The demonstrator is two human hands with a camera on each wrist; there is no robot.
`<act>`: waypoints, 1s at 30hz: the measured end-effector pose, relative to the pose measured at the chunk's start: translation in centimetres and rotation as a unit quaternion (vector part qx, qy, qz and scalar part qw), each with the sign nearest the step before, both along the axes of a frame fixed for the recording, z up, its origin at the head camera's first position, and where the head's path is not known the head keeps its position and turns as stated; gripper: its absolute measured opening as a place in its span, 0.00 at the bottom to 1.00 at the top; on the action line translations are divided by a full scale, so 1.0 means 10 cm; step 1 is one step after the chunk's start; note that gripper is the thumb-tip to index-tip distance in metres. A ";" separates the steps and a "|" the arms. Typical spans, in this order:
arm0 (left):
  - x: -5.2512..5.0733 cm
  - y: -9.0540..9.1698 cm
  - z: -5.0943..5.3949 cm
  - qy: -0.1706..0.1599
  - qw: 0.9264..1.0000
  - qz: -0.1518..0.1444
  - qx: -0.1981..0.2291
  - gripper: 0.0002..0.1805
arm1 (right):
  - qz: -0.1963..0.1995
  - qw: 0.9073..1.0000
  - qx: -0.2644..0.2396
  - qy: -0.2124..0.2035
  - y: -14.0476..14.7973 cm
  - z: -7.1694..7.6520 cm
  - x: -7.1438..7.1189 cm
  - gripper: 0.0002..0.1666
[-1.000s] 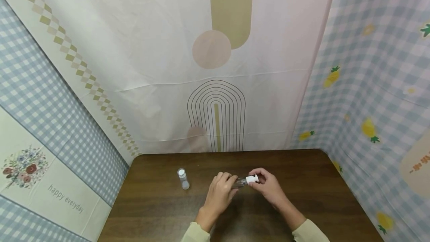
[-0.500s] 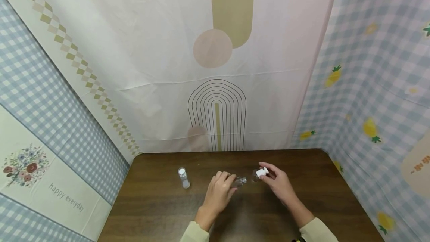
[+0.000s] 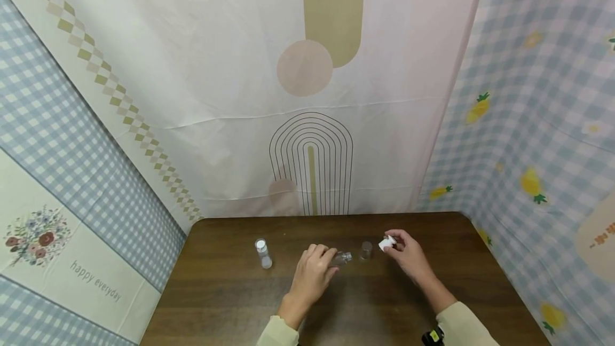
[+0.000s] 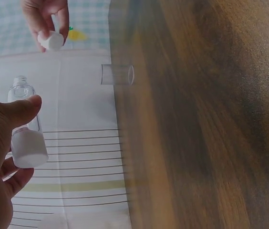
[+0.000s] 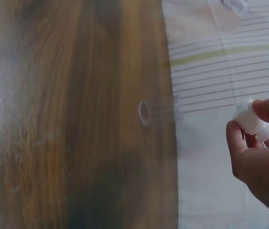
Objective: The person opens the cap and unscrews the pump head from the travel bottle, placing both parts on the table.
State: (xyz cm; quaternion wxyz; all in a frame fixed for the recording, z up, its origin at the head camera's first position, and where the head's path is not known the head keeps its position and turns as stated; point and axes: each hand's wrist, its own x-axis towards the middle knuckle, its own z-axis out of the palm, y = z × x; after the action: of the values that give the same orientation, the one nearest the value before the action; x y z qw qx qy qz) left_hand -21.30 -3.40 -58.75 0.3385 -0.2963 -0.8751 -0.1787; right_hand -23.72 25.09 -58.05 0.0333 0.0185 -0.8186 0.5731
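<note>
My left hand (image 3: 309,276) grips a small clear bottle (image 4: 24,90) with a white lower end. Its threaded neck is bare and points right, toward my other hand. Apart from the bottle, my right hand (image 3: 408,255) pinches a white pump top (image 5: 250,117) between thumb and fingers. A clear cylindrical cap (image 3: 367,250) stands on the table between the two hands, also visible in the left wrist view. Fingers cover part of the bottle's body and part of the pump top.
A second small bottle (image 3: 263,254) with a white top stands on the brown wooden table (image 3: 216,303), left of my left hand. Printed fabric (image 3: 230,164) hangs behind the table's far edge. Gingham cloth (image 3: 509,138) hangs at the right.
My right hand has drawn the white pump top off the bottle's neck and moved right with it. The clear cap behind has come into view. My left hand keeps its grip, nearly still.
</note>
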 end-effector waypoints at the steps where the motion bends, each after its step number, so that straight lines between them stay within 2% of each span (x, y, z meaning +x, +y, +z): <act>1: 0.00 0.00 0.00 0.000 1.000 -0.001 0.001 0.26 | -0.003 1.000 0.006 -0.002 0.01 -0.01 -0.01 0.23; 12: 0.01 -0.02 0.01 0.002 1.000 0.004 0.005 0.27 | -0.016 0.994 0.105 0.005 0.11 -0.17 -0.14 0.23; 19: 0.01 -0.04 0.01 -0.001 1.000 0.002 0.011 0.27 | -0.023 0.993 0.114 -0.021 0.14 -0.31 -0.24 0.21; 24: 0.02 -0.05 0.01 0.003 1.000 0.001 0.006 0.26 | -0.031 0.989 0.137 -0.035 0.17 -0.40 -0.29 0.17; 30: 0.02 -0.07 -0.01 0.007 1.000 -0.004 0.013 0.26 | -0.029 0.985 0.166 -0.041 0.21 -0.48 -0.33 0.17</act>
State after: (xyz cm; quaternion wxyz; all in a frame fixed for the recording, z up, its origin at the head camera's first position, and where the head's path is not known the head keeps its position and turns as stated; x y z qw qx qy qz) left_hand -21.13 -4.13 -58.85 0.3475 -0.2965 -0.8691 -0.1898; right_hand -27.05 27.23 -62.82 0.0127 -0.0234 -0.9032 0.4284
